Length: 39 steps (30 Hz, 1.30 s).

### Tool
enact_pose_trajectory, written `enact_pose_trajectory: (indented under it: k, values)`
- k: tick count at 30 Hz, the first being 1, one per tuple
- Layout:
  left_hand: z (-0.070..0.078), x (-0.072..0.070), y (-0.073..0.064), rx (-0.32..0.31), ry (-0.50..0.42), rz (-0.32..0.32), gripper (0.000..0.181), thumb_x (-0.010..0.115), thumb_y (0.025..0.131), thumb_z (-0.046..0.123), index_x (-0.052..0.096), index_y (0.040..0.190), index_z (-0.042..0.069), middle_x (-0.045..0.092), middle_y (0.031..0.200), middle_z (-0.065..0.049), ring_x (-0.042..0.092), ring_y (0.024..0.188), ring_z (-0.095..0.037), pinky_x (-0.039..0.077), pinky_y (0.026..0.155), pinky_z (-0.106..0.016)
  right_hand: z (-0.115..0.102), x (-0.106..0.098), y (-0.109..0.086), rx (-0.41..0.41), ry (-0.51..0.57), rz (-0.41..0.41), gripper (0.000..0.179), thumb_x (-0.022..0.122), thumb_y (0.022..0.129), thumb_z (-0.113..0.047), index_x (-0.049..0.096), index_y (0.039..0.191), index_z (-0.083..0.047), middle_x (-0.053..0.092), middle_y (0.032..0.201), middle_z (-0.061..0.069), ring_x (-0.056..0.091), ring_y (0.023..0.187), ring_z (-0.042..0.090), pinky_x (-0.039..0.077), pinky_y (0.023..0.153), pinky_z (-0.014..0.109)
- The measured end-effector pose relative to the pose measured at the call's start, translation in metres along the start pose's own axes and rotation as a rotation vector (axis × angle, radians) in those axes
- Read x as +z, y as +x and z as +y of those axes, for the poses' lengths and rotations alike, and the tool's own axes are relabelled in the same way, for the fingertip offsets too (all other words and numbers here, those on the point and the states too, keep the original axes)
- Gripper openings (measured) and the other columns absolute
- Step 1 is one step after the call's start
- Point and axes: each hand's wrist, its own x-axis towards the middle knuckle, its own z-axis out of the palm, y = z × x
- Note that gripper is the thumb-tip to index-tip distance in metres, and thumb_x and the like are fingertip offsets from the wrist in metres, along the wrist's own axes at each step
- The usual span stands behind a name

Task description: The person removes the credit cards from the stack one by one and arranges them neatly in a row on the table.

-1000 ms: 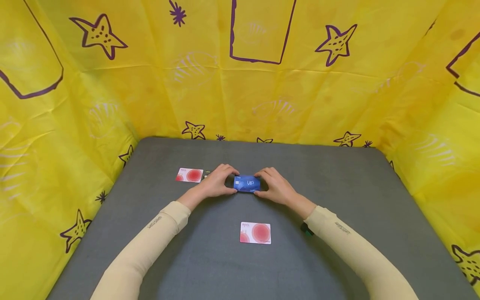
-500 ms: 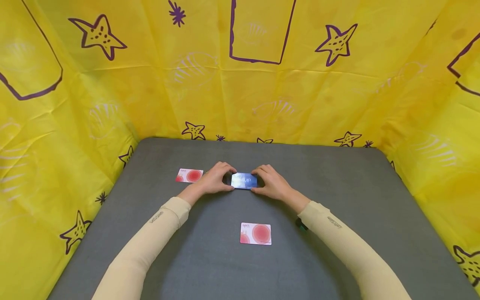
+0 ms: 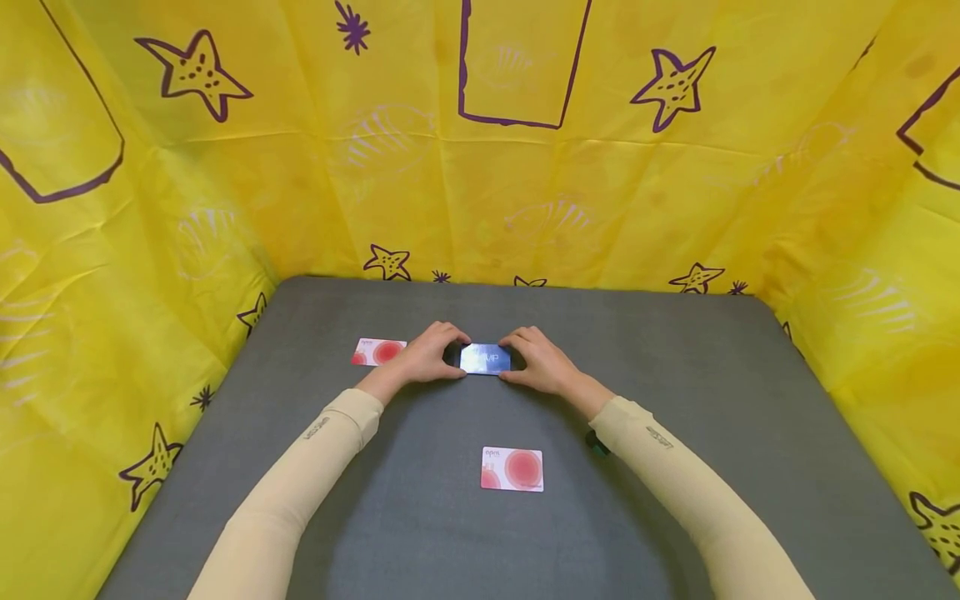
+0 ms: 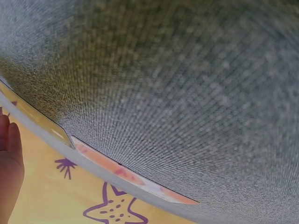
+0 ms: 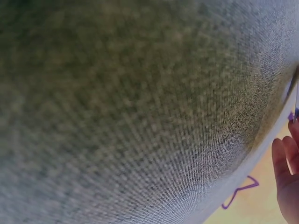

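A blue card (image 3: pixel 485 359) with pale lettering lies between my two hands in the head view, its face bright with glare. My left hand (image 3: pixel 432 353) pinches its left end, thumb at the near corner and fingers at the far corner. The right end is pinched the same way by my right hand (image 3: pixel 542 360). Whether the card touches the table is hard to tell. Beside the left hand lies a white card with red circles (image 3: pixel 379 352). In the left wrist view, a shiny yellow-looking card (image 4: pixel 39 121) lies end to end with that pink-and-white card (image 4: pixel 126 172).
A second white card with red circles (image 3: pixel 512 469) lies nearer to me on the grey table (image 3: pixel 420 517). Yellow cloth (image 3: pixel 480 200) with purple starfish drawings hangs behind the table and along both sides.
Both hands have shifted the blue card slightly away from me and to the left. Glare now covers much of its face. The two white-and-red cards have stayed put.
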Motion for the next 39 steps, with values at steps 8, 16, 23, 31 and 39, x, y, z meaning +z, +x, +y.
enact_pose_trajectory:
  k: [8, 16, 23, 31, 39]
  values:
    - [-0.003, -0.002, 0.0, -0.035, -0.031, -0.04, 0.052, 0.079, 0.08, 0.026, 0.061, 0.125, 0.005, 0.057, 0.121, -0.009, 0.043, 0.116, -0.025, 0.037, 0.104, -0.041, 0.0, 0.0, 0.004, 0.043, 0.021, -0.068, 0.051, 0.079, 0.082, -0.033, 0.063, 0.122, -0.004, 0.059, 0.118, 0.01, 0.048, 0.111, 0.026, 0.04, 0.1, 0.04]
    - [-0.005, -0.004, 0.0, -0.081, -0.069, -0.078, 0.053, 0.078, 0.082, 0.028, 0.06, 0.127, 0.007, 0.056, 0.123, -0.009, 0.043, 0.116, -0.025, 0.036, 0.104, -0.042, -0.001, 0.0, 0.007, 0.04, 0.043, -0.105, 0.05, 0.077, 0.084, -0.031, 0.062, 0.123, -0.003, 0.059, 0.118, 0.012, 0.048, 0.11, 0.028, 0.039, 0.099, 0.04]
    - [-0.006, -0.006, 0.0, -0.107, -0.086, -0.091, 0.052, 0.077, 0.083, 0.029, 0.061, 0.127, 0.008, 0.056, 0.123, -0.01, 0.044, 0.116, -0.026, 0.036, 0.104, -0.044, -0.001, -0.001, 0.009, 0.072, 0.086, -0.152, 0.049, 0.076, 0.085, -0.03, 0.062, 0.125, -0.004, 0.058, 0.12, 0.013, 0.048, 0.11, 0.028, 0.039, 0.099, 0.041]
    - [-0.007, -0.005, 0.0, -0.121, -0.107, -0.086, 0.051, 0.077, 0.083, 0.029, 0.061, 0.126, 0.008, 0.054, 0.125, -0.01, 0.042, 0.117, -0.027, 0.036, 0.104, -0.044, 0.0, 0.0, 0.011, 0.107, 0.094, -0.174, 0.049, 0.074, 0.086, -0.032, 0.061, 0.126, -0.006, 0.057, 0.122, 0.012, 0.047, 0.111, 0.027, 0.039, 0.099, 0.042]
    - [-0.01, -0.002, 0.001, -0.124, -0.117, -0.081, 0.049, 0.078, 0.082, 0.029, 0.062, 0.124, 0.009, 0.053, 0.125, -0.01, 0.042, 0.118, -0.027, 0.035, 0.104, -0.045, 0.001, 0.002, 0.01, 0.118, 0.11, -0.168, 0.049, 0.074, 0.087, -0.031, 0.061, 0.126, -0.006, 0.056, 0.123, 0.012, 0.047, 0.111, 0.029, 0.038, 0.098, 0.044]
